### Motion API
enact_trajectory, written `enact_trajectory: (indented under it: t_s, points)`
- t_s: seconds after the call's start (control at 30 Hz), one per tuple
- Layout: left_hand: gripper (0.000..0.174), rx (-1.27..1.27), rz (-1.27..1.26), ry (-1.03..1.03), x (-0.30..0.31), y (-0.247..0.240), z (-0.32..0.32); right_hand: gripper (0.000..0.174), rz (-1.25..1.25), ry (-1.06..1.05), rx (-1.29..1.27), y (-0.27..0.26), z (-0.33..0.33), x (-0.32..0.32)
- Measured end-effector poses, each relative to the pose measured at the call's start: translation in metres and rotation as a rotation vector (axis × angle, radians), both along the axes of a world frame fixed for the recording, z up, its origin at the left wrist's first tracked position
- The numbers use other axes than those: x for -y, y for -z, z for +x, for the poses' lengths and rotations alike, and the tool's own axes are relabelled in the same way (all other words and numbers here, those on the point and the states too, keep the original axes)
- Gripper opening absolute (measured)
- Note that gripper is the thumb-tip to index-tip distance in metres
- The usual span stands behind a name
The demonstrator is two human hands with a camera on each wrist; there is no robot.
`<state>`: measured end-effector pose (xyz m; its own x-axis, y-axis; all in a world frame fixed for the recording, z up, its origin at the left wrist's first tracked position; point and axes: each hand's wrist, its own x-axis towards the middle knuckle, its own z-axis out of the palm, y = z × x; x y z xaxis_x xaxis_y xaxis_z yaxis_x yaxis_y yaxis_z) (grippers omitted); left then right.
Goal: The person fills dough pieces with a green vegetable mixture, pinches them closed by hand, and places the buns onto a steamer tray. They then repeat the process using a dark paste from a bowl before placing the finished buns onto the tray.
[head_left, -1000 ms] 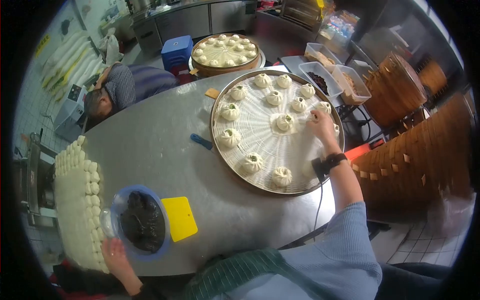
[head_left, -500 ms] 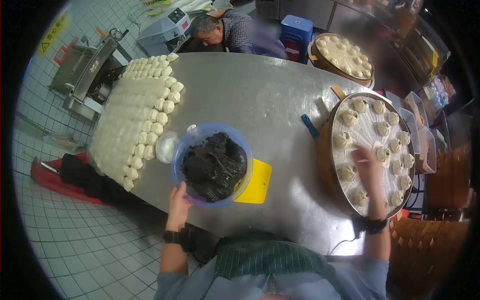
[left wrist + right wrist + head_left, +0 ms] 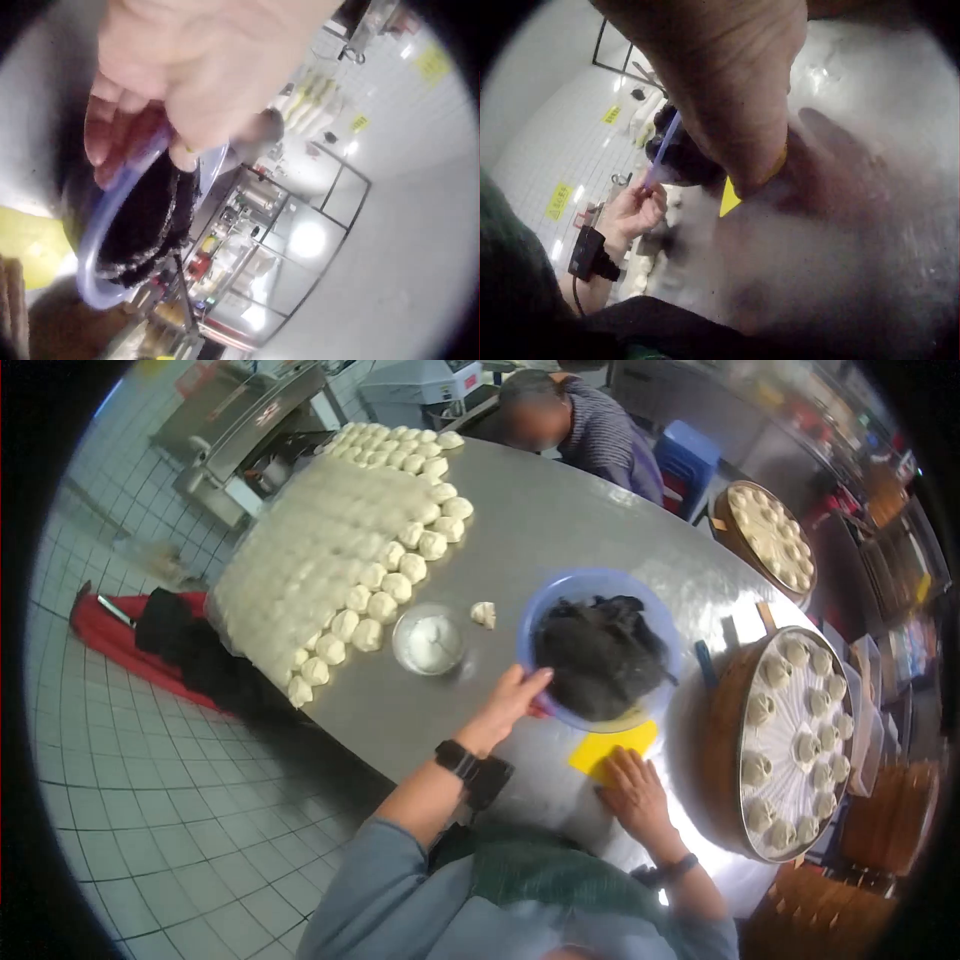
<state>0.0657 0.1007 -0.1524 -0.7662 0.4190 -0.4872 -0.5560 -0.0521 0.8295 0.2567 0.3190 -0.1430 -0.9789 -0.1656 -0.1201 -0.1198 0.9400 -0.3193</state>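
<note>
The left hand (image 3: 508,705) pinches the blue bowl (image 3: 560,588) by its rim, thumb inside and fingers outside, probably to steady it; the bowl, holding dark paste (image 3: 600,655), sits just beyond that hand. The right hand (image 3: 640,800) rests relaxed, fingers nearly straight, on the yellow scraper (image 3: 590,752), which reaches toward the bowl, seemingly kept handy

Both arms (image 3: 418,802) reach forward, the left hand (image 3: 508,708) gripping, the right hand (image 3: 640,800) outstretched palm-down.
</note>
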Motion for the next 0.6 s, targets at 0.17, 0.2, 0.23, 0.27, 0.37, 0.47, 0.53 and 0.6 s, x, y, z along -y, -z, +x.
enact_trajectory:
  t_s: [0.17,0.2,0.23,0.27,0.37,0.47,0.53,0.6]
  points:
    - [0.037,0.049,0.081,0.141,0.009,0.001,-0.018,0.042,0.128,0.149,0.064,-0.011,0.011,-0.011]
    - [0.04,0.053,0.107,0.12,0.019,0.0,-0.018,0.039,0.144,0.193,0.079,-0.013,0.013,-0.013]
    - [0.039,0.021,0.096,0.067,0.035,0.001,-0.018,0.035,0.213,0.138,-0.016,-0.016,0.011,-0.013]
    - [0.039,0.025,0.096,0.05,0.056,0.005,-0.016,0.035,0.213,0.121,-0.012,-0.019,0.006,-0.013]
    - [0.028,-0.065,-0.165,-0.148,0.129,0.015,-0.015,0.032,0.065,0.068,-0.022,-0.038,-0.022,0.003]
    - [0.021,-0.092,-0.327,-0.361,0.188,-0.004,-0.019,0.029,-0.102,0.006,-0.095,-0.053,-0.075,0.05]
    - [0.022,-0.063,-0.278,-0.351,0.215,-0.008,-0.027,0.029,-0.186,-0.054,-0.095,-0.054,-0.111,0.085]
    - [0.023,-0.039,-0.226,-0.328,0.227,-0.004,-0.036,0.035,-0.317,-0.102,-0.101,-0.051,-0.145,0.12]
